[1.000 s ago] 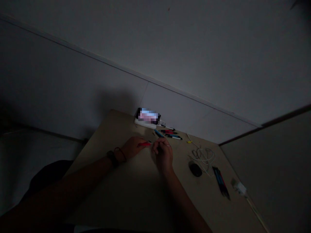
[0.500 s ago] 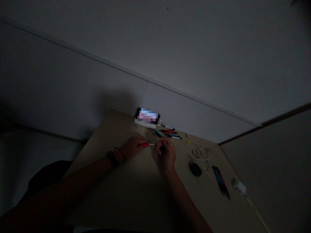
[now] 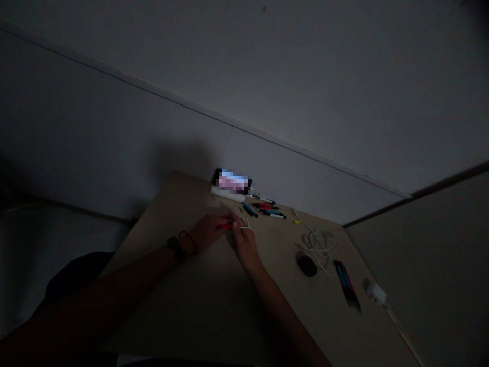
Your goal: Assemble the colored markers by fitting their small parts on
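Right hand (image 3: 245, 245) moved closer to left hand (image 3: 208, 232), left grip pinching red pen (image 3: 225, 226), right grip unclear

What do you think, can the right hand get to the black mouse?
Probably yes. The black mouse lies on the table, to the right of the right hand, with nothing standing between them. That hand is at the red pen, though, so it may need to leave that first.

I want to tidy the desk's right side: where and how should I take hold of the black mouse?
Grip the black computer mouse across its middle, probably by its long sides, coming from above and the near side: it lies flat, its outline is oval, and the white cable loops close by its far and right edges.
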Tool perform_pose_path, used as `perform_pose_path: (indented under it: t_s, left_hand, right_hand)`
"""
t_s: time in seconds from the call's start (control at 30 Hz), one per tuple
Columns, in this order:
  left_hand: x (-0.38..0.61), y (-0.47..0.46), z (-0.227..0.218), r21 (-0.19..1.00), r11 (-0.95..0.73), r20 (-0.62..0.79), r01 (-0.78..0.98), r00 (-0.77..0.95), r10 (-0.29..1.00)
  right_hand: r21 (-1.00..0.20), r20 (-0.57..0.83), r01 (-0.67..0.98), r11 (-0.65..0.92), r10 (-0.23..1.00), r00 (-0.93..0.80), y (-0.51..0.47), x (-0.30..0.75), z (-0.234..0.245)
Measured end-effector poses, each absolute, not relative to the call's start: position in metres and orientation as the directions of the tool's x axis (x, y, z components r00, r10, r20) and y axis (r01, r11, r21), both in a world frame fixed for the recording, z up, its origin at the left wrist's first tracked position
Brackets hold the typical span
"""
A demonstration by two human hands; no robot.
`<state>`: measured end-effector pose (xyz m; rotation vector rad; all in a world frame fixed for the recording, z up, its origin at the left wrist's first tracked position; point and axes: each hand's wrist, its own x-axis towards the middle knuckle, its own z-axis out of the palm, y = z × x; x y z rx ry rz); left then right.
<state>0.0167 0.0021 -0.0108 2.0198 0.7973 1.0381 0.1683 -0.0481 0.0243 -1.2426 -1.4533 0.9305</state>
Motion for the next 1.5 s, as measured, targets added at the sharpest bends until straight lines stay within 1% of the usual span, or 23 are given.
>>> perform_pose_path:
  t_s: [0.07, 0.17, 0.27, 0.33, 0.57, 0.77, 0.87, 1.1, 1.33, 1.5]
  left_hand:
    - [0.017, 0.004, -0.013, 0.819, -0.536, 0.402, 0.207, 0.46, 0.792]
    - [0.016, 0.005, -0.014, 0.821, -0.506, 0.369, 0.263, 0.431, 0.823]
    - [0.016, 0.005, -0.012, 0.817, -0.5, 0.348, 0.288, 0.445, 0.825]
    - [0.016, 0.003, -0.009, 0.816, -0.495, 0.336, 0.298, 0.451, 0.827]
    - [0.015, 0.002, -0.005, 0.808, -0.503, 0.327, 0.307, 0.476, 0.817]
    - [0.016, 0.001, -0.007, 0.79, -0.507, 0.324, 0.346, 0.467, 0.823]
    - [0.016, 0.0, -0.006, 0.784, -0.525, 0.339, 0.332, 0.479, 0.81]
    - [0.016, -0.002, -0.004, 0.765, -0.54, 0.345, 0.35, 0.486, 0.803]
    - [0.016, -0.001, -0.002, 0.783, -0.544, 0.353, 0.301, 0.506, 0.787]
    - [0.016, 0.001, -0.008, 0.784, -0.541, 0.361, 0.304, 0.486, 0.796]
  right_hand:
    - [-0.935, 0.236, 0.278, 0.221, 0.971, 0.021, -0.048, 0.168, 0.028]
    - [-0.929, 0.254, 0.298, 0.219, 0.963, 0.084, -0.048, 0.17, 0.032]
    - [-0.917, 0.283, 0.33, 0.222, 0.948, 0.148, -0.048, 0.175, 0.033]
    - [-0.911, 0.298, 0.343, 0.23, 0.941, 0.161, -0.049, 0.177, 0.035]
    - [-0.891, 0.361, 0.329, 0.314, 0.928, 0.094, -0.051, 0.174, 0.043]
    - [-0.85, 0.421, 0.372, 0.373, 0.906, 0.053, -0.051, 0.176, 0.04]
    - [-0.838, 0.436, 0.386, 0.385, 0.898, 0.05, -0.051, 0.177, 0.038]
    - [-0.815, 0.444, 0.435, 0.384, 0.895, 0.042, -0.052, 0.178, 0.037]
    - [-0.777, 0.466, 0.483, 0.403, 0.885, 0.011, -0.054, 0.178, 0.04]
    - [-0.815, 0.432, 0.43, 0.388, 0.902, 0.006, -0.052, 0.178, 0.04]
